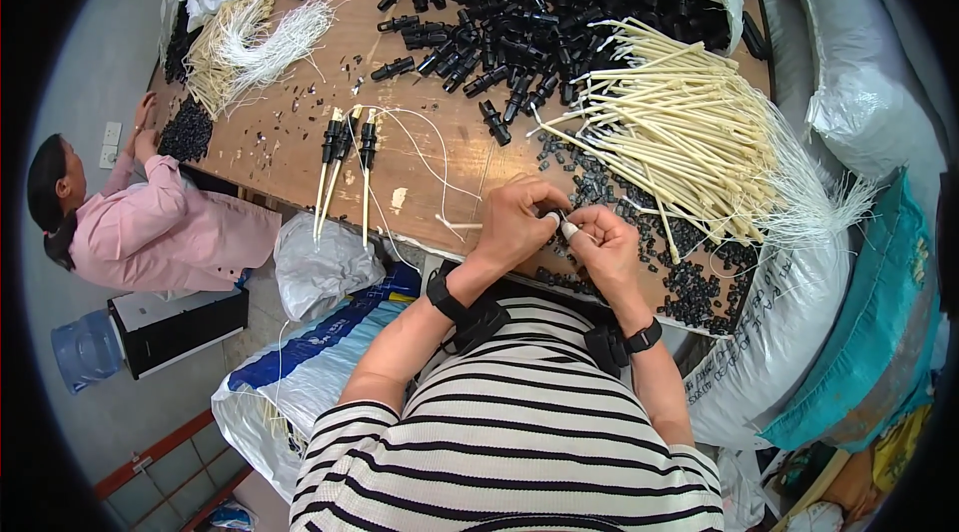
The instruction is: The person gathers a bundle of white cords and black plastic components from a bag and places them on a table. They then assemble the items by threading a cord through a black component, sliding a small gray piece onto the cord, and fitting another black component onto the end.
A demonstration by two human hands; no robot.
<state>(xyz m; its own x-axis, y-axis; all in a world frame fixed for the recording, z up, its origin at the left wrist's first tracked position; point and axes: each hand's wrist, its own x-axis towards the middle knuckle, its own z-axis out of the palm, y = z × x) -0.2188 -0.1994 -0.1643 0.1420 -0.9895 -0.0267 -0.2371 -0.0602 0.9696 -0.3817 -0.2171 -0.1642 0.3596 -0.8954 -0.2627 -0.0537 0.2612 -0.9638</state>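
My left hand [514, 222] and my right hand [604, 244] meet over the table's near edge, thumbs and forefingers pinched close together. A cream-coloured rod [462, 225] with a white string sticks out leftward from under my left hand, which closes around it. Something small and dark is between the fingertips, too small to name. Loose small black plastic pieces [699, 287] lie around and beyond my right hand. To the left, several cream rods with black plastic fittings [369, 140] lie with their ends over the table edge.
Black fittings [489, 27] are heaped at the back, beside a big bundle of cream rods [689, 132] with white strings. Another string bundle [275, 37] lies far left. A person in pink [170, 222] is at the table's left end. Stuffed sacks [869, 62] crowd the right side.
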